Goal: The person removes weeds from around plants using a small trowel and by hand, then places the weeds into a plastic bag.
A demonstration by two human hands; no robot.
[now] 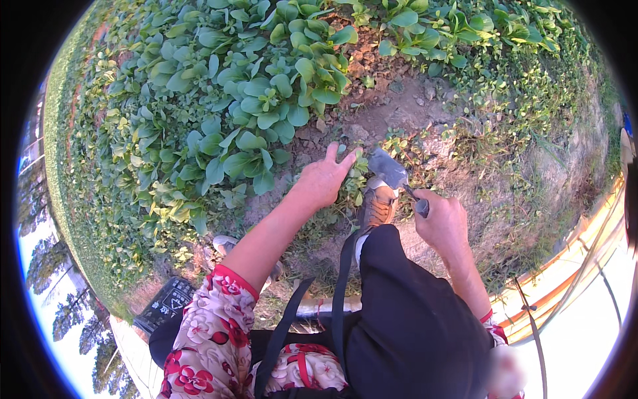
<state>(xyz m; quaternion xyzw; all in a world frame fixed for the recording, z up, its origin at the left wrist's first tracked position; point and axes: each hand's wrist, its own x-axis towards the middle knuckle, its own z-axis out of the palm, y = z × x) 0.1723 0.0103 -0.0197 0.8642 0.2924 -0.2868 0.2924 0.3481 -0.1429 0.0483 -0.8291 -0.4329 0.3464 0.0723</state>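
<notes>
My left hand [324, 182] reaches down over a low weed [358, 175] beside the leafy greens. Its thumb and index finger are spread, with a small leaf showing between them; the other fingers are hidden beneath the hand. My right hand [441, 222] is closed around the handle of a short hand trowel [389, 168]. The trowel's broad, flat grey blade points up and left, close to the left fingertips. Just below the blade is the toe of my tan laced shoe [381, 204]. Whether the blade touches the soil cannot be told.
Dense leafy greens [249, 99] fill the left and upper ground. Clods of bare soil [369, 55] and low weeds [478, 144] lie ahead and right. A black plastic container [167, 301] bearing writing stands at lower left. Yellowish sheeting [573, 269] edges the right side.
</notes>
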